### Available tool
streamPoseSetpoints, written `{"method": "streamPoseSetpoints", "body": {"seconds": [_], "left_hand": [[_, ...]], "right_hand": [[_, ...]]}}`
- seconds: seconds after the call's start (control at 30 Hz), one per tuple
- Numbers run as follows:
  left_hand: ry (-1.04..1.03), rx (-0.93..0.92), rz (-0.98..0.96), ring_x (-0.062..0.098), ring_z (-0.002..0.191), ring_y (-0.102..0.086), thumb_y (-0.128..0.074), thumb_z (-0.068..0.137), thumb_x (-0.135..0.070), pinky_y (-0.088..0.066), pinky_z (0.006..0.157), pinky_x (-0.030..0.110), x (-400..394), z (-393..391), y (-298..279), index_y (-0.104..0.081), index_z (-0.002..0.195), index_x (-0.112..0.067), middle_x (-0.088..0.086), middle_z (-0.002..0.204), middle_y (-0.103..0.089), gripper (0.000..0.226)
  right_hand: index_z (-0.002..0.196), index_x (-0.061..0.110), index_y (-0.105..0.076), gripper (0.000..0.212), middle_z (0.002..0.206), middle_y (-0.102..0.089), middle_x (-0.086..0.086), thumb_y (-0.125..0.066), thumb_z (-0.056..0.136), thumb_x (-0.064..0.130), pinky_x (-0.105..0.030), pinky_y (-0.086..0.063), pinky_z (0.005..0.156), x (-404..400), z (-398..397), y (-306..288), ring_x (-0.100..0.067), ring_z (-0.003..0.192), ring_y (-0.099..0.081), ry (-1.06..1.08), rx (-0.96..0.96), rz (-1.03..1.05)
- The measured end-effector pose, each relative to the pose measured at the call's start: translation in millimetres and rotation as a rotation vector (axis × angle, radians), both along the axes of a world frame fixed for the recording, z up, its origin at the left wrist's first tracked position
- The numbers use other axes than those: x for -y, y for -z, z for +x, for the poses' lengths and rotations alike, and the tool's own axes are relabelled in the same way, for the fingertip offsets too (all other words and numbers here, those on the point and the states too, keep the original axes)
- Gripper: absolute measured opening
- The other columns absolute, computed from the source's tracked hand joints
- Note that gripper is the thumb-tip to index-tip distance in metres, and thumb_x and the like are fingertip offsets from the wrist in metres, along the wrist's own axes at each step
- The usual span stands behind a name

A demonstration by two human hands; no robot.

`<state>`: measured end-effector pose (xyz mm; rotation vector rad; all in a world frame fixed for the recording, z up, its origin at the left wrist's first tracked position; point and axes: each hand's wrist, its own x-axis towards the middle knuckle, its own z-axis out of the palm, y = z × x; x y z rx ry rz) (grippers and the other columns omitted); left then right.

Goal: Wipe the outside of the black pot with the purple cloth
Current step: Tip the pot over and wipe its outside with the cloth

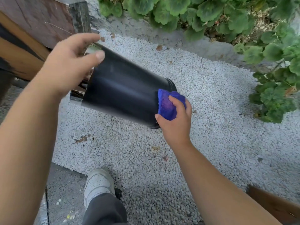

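At frame centre: black pot [123,93] tilted over white gravel [211,111]
Left hand [71,65]: gripping the pot's rim, upper left
Right hand [175,120]: pressing bunched purple cloth [168,103] against the pot's base end

Left hand [69,65] tilts black pot [123,91]; right hand [176,120] presses purple cloth [168,104] against it.

The pot [123,93] looks like smooth, glossy black plastic. The cloth [168,103] is soft, nubby fabric. Rough white gravel [211,135] beneath; worn wood [40,20] upper left.
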<state>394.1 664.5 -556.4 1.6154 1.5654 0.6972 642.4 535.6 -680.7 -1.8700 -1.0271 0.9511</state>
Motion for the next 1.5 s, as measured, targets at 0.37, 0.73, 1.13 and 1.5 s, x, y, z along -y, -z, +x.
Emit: {"method": "streamPoseSetpoints", "body": {"seconds": [0.37,0.73,1.13,1.5], "left_hand": [[0.025,-0.389,0.219,-0.001,0.140,-0.031,-0.069,0.088,-0.032,-0.022,0.108,0.016,20,-3,17,-0.013,0.156,-0.028,-0.004,0.159,-0.031,0.088],[0.223,-0.581,0.294,0.041,0.147,-0.022,-0.067,0.077,-0.059,-0.025,0.119,0.043,-5,30,-3,-0.036,0.148,-0.011,0.024,0.162,-0.005,0.091],[0.197,-0.832,0.204,0.034,0.149,-0.015,-0.067,0.069,-0.072,-0.031,0.112,0.059,-38,33,9,-0.048,0.142,-0.040,-0.001,0.163,-0.022,0.081],[0.232,-0.790,0.451,0.033,0.148,-0.023,-0.068,0.076,-0.062,-0.045,0.100,0.059,-17,54,13,-0.059,0.130,-0.024,0.005,0.160,-0.030,0.067]], "right_hand": [[0.126,0.030,-0.060,0.059,0.142,-0.027,0.008,-0.079,0.073,0.014,0.010,-0.023,0.078,-53,26,-21,0.011,0.108,-0.041,-0.145,0.034,0.002],[0.113,0.035,-0.062,0.050,0.142,-0.038,0.000,-0.074,0.067,0.020,-0.039,-0.046,0.104,-72,44,-21,-0.011,0.128,-0.047,-0.137,-0.046,-0.006],[0.117,0.025,-0.067,0.035,0.153,-0.028,0.001,-0.064,0.082,0.023,0.006,-0.023,0.089,-56,-2,-6,0.026,0.117,-0.032,0.006,0.168,0.246],[0.127,0.028,-0.047,0.050,0.156,-0.007,-0.005,-0.070,0.085,0.017,-0.020,-0.040,0.102,-12,-17,31,0.007,0.130,-0.025,0.024,0.166,0.273]]}}
